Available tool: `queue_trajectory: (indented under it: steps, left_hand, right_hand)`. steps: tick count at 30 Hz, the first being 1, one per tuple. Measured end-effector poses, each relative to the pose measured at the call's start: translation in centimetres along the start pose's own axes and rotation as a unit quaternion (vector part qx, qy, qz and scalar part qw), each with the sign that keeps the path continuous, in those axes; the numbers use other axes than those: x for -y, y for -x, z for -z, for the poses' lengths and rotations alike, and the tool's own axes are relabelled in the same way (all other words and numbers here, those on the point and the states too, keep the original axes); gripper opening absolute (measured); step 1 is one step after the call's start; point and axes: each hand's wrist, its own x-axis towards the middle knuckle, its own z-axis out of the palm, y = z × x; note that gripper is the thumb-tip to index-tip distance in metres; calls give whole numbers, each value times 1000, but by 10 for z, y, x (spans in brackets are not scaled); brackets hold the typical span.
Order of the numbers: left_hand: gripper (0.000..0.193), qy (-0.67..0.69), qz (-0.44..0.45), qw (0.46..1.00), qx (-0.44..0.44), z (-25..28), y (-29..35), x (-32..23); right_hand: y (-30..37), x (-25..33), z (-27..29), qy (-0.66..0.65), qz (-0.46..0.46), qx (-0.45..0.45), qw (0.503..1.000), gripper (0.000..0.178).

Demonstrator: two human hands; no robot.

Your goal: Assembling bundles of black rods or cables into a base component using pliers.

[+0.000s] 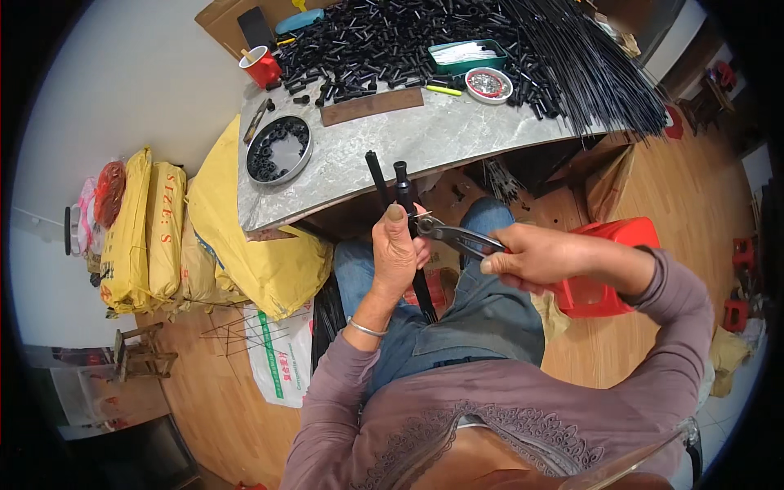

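My left hand [394, 260] is closed round black rods with its thumb up, in front of the table edge and above my lap. One piece, a black rod with a flared cap-like end [401, 173], stands up from the fist; beside it rises a thinner black strip [375, 167]. A pair of pincers [467, 238] with dark handles is gripped in my right hand [535, 251]. Their jaws meet the rod beside my left fingers, where a thin bit of metal wire or pin [420, 215] sticks out. Whether the jaws bite on it is too small to tell.
On the grey table [359, 143] lie a heap of black tubular parts [359, 49], long black rods [580, 65], a green box [469, 55], a dish of small metal pieces [489, 84] and a round tin [279, 150]. A red plastic stool [608, 269] stands right; yellow sacks [245, 237] left.
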Motion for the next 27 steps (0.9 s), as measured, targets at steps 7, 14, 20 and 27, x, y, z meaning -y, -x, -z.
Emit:
queue_trajectory:
  steps: [7, 14, 20, 27]
  left_hand:
    - [65, -33, 2, 999, -42, -4, -1, 0]
    - [65, 6, -25, 1000, -16, 7, -5, 4]
    - [58, 28, -36, 999, -21, 10, -7, 12]
    - [42, 8, -61, 994, -88, -7, -4, 11]
  right_hand:
    - [-5, 10, 5, 457, 91, -159, 870, 24]
    - [-18, -22, -8, 340, 259, -342, 837, 31]
    - [-25, -27, -8, 324, 290, -426, 793, 35]
    - [-30, -29, -16, 315, 287, -473, 771, 34]
